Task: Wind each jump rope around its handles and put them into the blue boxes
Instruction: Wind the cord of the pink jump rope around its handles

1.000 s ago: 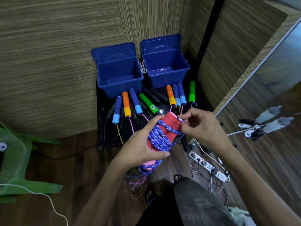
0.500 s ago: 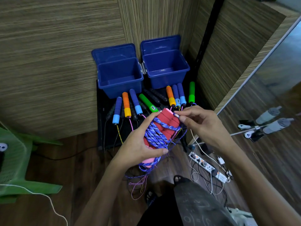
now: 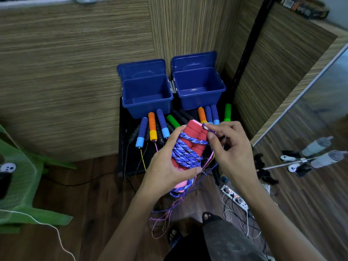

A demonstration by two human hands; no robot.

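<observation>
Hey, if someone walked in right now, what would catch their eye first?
The red handles at centre, wound in blue rope: the left hand grips them while the right hand pinches the rope at their top. Behind them, two open blue boxes stand against the wall, with more coloured handles lying in front of them.

Two open boxes [image 3: 146, 95] side by side against the wall, rope handles [image 3: 152, 129] lying before them
</observation>
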